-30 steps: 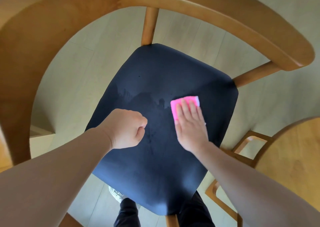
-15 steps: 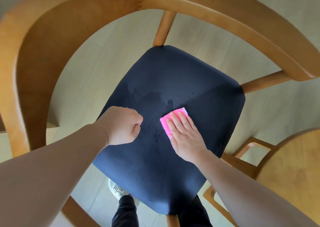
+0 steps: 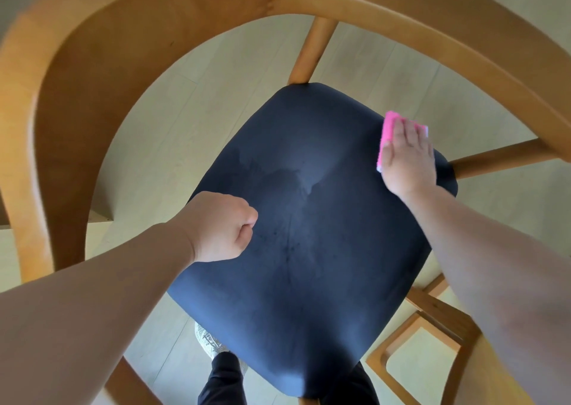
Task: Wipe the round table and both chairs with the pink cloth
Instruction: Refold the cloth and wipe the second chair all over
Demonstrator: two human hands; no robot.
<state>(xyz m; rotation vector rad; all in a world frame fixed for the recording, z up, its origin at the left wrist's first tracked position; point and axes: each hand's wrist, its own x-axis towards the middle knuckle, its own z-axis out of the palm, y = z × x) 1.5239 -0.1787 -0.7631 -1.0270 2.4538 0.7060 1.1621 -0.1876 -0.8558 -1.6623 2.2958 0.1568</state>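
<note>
Right hand (image 3: 408, 154) lies flat, pressing cloth (image 3: 387, 131) at seat's (image 3: 302, 265) far-right edge. Unwiped seat extends near and left. Left hand (image 3: 221, 228) fisted, empty, over seat's left side.

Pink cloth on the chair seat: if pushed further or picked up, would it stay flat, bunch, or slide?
The pink cloth looks folded into a thick pad under the flat right hand, so it probably slides as one piece. Lifted, it would likely unfold and droop. Lying at the dark seat edge, it may slip off.
</note>
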